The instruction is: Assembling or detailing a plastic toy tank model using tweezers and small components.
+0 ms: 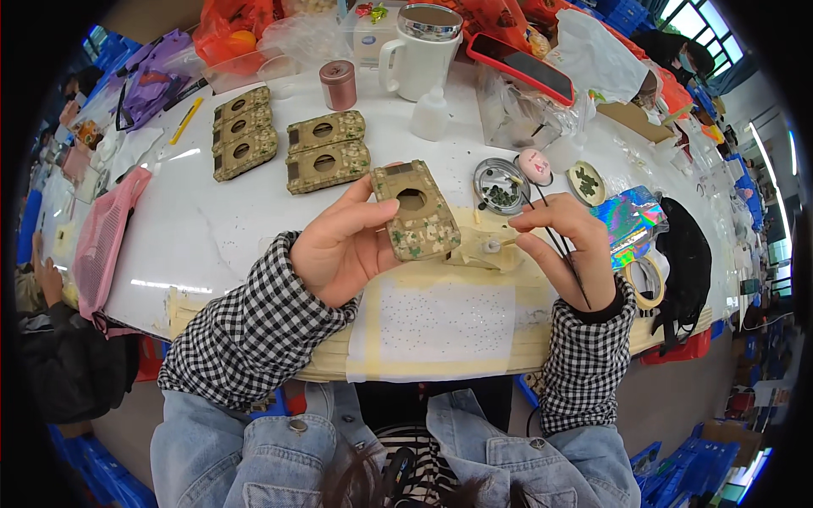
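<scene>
My left hand (343, 245) grips a camouflage-painted model tank hull (423, 222), tilted up, its round opening facing me and the thumb beside that opening. To its right, my right hand (567, 245) is raised with thumb and forefinger brought together in a pinch; whatever sits between the tips is too small to make out. Thin black strands (566, 254) run across this hand. Below the hands lies a white sheet (442, 326) with rows of tiny dots, taped down. A round clear dish (500, 188) of small dark green parts stands beyond the right hand.
More camouflage hulls (327, 166) stand in groups at back left. Behind are a white lidded mug (421, 63), a pink tin (339, 87), a small squeeze bottle (430, 117) and a red-cased phone (521, 68). A tape roll (646, 281) and black bag (683, 262) lie at right.
</scene>
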`<state>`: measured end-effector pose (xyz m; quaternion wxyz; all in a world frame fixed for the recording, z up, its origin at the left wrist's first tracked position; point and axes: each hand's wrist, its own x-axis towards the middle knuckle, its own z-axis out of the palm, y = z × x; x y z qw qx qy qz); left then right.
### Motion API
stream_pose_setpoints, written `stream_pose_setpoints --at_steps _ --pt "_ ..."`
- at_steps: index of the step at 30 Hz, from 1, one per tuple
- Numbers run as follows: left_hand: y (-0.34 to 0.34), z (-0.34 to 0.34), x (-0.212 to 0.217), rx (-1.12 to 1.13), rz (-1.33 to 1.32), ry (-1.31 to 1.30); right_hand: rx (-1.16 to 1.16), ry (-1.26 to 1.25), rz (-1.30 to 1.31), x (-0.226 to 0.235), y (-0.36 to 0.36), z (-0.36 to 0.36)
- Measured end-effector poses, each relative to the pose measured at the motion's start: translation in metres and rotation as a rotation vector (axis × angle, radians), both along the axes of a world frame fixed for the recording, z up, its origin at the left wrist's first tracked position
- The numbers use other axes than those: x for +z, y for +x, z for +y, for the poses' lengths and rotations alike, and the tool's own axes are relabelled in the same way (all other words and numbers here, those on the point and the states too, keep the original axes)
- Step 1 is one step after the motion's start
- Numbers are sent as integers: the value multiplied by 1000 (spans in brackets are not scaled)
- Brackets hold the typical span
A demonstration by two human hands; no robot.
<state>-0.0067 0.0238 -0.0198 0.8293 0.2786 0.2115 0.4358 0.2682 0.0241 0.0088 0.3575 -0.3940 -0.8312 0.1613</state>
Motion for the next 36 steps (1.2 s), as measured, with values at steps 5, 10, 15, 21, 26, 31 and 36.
stream_pose_setpoints --at_steps 5,10,15,21,26,31,36 --pt "1 1 1 -22 -7 104 39 18 -63 1 5 3" --pt "3 -3 -2 -23 45 155 57 -1 -77 -4 5 4" --pt "1 -5 -1 -22 131 177 68 -16 -95 -10 5 6" --pt "2 -5 0 -42 151 185 38 36 -68 -7 5 5" --pt "2 -5 -1 -53 141 179 -68 -23 243 2 4 -7" --pt "6 -12 5 -72 142 169 70 18 417 2 -15 -26" --pt "11 -18 9 -91 173 160 68 -128 400 -3 -26 -33"
